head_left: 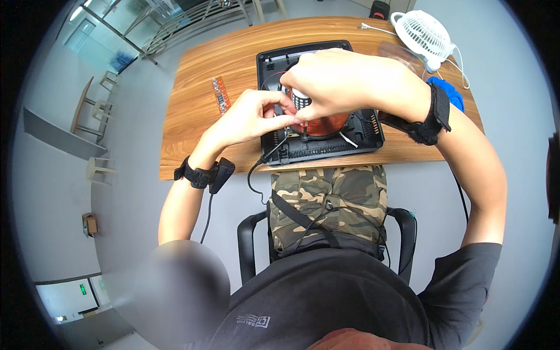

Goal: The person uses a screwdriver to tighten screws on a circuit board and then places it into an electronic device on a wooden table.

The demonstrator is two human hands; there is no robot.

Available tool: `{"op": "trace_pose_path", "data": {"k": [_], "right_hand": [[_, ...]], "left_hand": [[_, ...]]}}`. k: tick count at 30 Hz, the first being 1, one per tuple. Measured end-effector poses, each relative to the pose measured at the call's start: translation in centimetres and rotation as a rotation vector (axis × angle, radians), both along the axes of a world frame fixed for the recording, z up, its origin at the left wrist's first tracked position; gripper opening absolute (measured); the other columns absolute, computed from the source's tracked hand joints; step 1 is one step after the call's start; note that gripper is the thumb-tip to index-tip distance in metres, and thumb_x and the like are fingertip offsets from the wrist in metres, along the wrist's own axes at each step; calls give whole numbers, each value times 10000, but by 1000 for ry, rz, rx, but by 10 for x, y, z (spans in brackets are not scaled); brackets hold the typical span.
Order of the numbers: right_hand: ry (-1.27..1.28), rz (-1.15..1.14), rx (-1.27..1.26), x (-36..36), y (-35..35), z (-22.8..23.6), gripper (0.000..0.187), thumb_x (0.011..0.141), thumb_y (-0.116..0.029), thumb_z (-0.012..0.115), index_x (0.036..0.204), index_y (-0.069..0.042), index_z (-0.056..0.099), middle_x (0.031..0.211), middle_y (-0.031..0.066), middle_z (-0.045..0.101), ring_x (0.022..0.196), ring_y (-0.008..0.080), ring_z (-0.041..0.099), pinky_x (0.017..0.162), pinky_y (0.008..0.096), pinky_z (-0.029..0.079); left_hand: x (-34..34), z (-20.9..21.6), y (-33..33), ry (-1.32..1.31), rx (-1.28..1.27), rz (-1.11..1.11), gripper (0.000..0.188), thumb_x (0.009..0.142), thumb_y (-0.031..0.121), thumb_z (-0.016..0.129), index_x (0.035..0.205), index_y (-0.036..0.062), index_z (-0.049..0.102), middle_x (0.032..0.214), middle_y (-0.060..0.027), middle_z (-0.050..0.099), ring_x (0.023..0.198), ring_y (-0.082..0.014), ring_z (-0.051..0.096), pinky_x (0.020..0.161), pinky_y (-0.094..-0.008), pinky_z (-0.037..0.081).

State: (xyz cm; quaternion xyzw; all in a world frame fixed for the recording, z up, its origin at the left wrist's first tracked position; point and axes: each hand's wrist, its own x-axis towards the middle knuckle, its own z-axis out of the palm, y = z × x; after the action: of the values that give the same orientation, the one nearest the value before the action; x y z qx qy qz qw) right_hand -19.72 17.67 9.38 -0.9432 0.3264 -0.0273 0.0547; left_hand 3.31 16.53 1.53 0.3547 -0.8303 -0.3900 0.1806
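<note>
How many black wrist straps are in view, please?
2: one strap is around the left hand's wrist, the other strap around the right hand's wrist. No others show.

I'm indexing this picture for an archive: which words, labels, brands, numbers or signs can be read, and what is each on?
Dark shirt: pale lettering beside a small squarish logo; I'm describing it only, not copying it out.
Green sign at the lower left: too small to read.
Narrow orange board: any markings are too small to read.
Open black housing: no readable text shows.
</note>
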Motion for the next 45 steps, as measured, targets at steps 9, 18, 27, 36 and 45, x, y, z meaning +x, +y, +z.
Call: {"op": "trace_pose_path", "data": {"k": [9,18,27,36,45], "right_hand": [[53,63,-19,1,4,16,412,812,-434,809,972,-60,738,795,170,722,808,370,724,720,456,575],[-104,45,-142,-24,-2,46,430,811,-417,799,944,-20,702,741,178,693,755,383,707,674,450,558],[-51,-217,-118,-96,1,55,476,829,-466,783,947,-9,717,804,199,721,808,388,721,717,462,582],[-93,-321,-102,-158,13,40,427,869,-436,769,958,-21,730,677,175,663,654,347,670,646,419,526],[24,-510,-123,-210,36,32,465,860,-466,777,1005,-29,717,629,171,610,631,349,655,638,428,521]], "left_hand": [[-2,5,-7,-76,8,2,217,981,213,698,1028,3,728,801,2,677,715,-47,524,643,-263,449],[-21,14,-8,-86,-15,-45,202,995,163,682,1040,-31,715,860,-8,713,805,-58,613,745,-279,521],[-49,12,-27,-50,-113,-81,189,956,170,698,980,-17,701,750,-96,682,691,-159,639,668,-331,519],[-111,3,-49,-100,-179,-208,179,979,151,661,967,-20,711,750,-60,685,683,-137,627,678,-309,520],[-189,-9,-56,-243,-292,-469,164,893,148,688,953,2,734,861,-204,732,819,-359,720,773,-409,566]]}}
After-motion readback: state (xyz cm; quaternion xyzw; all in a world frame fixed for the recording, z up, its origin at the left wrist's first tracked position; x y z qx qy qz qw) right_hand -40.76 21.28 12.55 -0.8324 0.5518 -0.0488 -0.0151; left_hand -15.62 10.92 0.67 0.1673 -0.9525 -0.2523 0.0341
